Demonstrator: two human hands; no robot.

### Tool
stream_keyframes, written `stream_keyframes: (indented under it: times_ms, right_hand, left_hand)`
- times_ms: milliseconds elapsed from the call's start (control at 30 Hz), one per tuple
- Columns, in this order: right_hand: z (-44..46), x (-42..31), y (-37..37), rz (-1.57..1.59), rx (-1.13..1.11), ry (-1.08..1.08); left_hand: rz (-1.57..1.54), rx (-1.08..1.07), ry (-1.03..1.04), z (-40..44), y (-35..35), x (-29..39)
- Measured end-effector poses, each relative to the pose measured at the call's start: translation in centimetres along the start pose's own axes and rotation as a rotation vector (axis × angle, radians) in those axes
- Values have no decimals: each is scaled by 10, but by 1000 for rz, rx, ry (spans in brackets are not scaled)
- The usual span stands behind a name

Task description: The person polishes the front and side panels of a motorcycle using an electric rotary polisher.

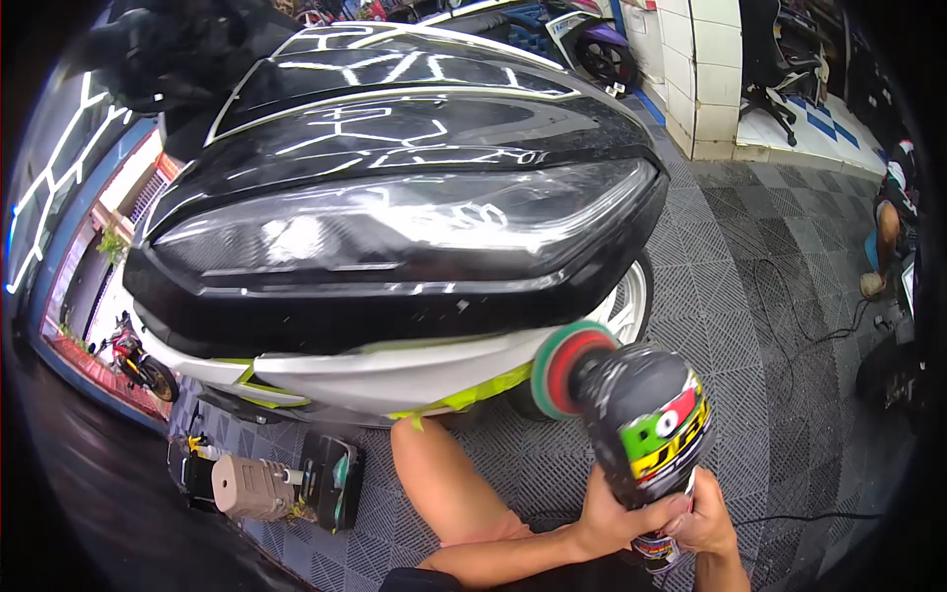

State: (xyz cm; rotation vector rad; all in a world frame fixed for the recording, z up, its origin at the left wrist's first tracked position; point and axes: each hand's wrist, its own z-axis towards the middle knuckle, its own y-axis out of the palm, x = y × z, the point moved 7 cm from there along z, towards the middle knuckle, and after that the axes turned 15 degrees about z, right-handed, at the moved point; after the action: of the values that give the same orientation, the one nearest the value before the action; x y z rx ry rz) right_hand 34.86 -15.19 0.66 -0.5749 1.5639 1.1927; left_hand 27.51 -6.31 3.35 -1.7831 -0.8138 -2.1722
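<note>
Both my hands are wrapped round the body of a black polisher (646, 414) with red, green and yellow stickers. My left hand (612, 518) closes on it from the left, and my right hand (705, 518) grips it from the right. Its round green pad (545, 380) on a red backing faces the white lower bodywork (424, 380) of a black vehicle. Whether the pad touches the bodywork, I cannot tell. Above sits the vehicle's long, glossy headlight (414, 222). Yellow-green masking tape (469, 395) runs along the lower edge.
A beige-and-black machine or case (254, 486) and an open black box (333, 479) stand low on the left. A power cord (809, 517) crosses the grey tiled floor (725, 405). Another person's arm (886, 237) shows at far right. A red motorcycle (136, 357) is outside at left.
</note>
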Motion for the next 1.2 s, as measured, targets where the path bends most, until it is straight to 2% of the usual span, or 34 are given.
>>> stream_keyframes:
  times_ms: [67,133,200,233,267,333,467,567,600,700,733,833,933,1033,1200]
  right_hand:
    - [-8,10,17,186,20,20]
    - [-4,-6,48,82,-165,-233]
    - [-9,33,57,162,-223,-79]
    - [-26,95,51,285,-190,207]
    - [-29,114,63,321,-202,232]
    - [-5,97,105,271,-307,-16]
    - [14,108,157,306,-393,-141]
    - [29,118,190,352,-436,-191]
    - [35,119,201,367,-449,-210]
    - [56,123,239,411,-474,-253]
    - [62,124,250,424,-483,-269]
    - [74,129,275,470,-490,-306]
    - [85,135,303,508,-491,-344]
    - [96,134,326,532,-493,-377]
    - [108,135,332,544,-491,-403]
  left_hand:
    - [-1,-36,-68,-5,-4,-4]
    - [149,-67,-13,-19,-13,0]
    - [372,-60,97,-36,-27,19]
    - [463,-95,109,-44,-34,24]
    - [555,-129,120,-52,-44,29]
    - [811,-174,89,-66,-67,33]
    - [1141,-225,166,-77,-90,69]
    - [1342,-257,108,-80,-105,95]
    - [1459,-255,189,-77,-96,116]
    - [1462,-166,236,-82,-122,135]
    - [1470,-169,161,-80,-132,141]
    - [1635,-132,271,-85,-150,164]
    - [1771,-184,246,-91,-179,179]
    - [1751,-175,175,-96,-216,189]
    - [1856,-308,293,-76,-204,196]
